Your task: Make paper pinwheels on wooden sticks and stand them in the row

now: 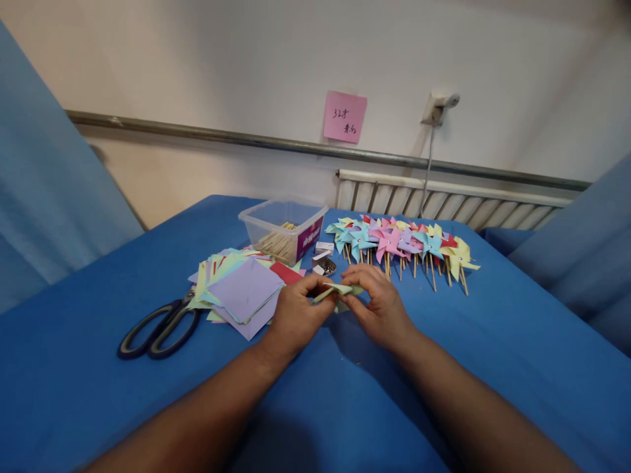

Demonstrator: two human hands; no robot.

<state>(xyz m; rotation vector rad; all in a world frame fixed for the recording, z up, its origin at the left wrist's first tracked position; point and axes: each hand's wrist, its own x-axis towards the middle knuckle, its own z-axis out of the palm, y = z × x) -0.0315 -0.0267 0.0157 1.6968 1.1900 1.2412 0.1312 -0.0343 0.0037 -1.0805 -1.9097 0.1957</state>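
**Folding pale green paper over a blue-covered table**

Pinching a pale green paper piece [339, 290] between both hands, just above the blue tablecloth [345, 407]. Left hand [296, 315] closed on the paper's near-left end, thumb and fingertips pressed together; right hand [378, 309] closed on the other end, fingers curled over the top. Both forearms stretched in from the near edge.

Lying just left of the left hand: a loose stack of coloured paper squares [244, 289], a lilac sheet uppermost, almost touching the knuckles. Further left, resting flat with blades tucked under the stack: black-handled scissors [158, 328]. Standing beyond the left hand: a clear plastic box [283, 230] holding wooden sticks. Sitting just beyond the fingertips, between box and hands: a small white box and a little heap of metal pins [324, 261]. Spread beyond the right hand in a long row: finished paper pinwheels [401, 244] on sticks, well apart from the fingers.

Leaving bare cloth to the right of the right hand and across the whole near side around the forearms. Ending beyond the pinwheels at the far table edge, close to a white radiator [444, 200] and a wall carrying a metal rail [246, 139], a pink sticky note [344, 116] and a socket with a cord [436, 108]. Flanked on both sides by blue drapery [49, 184].
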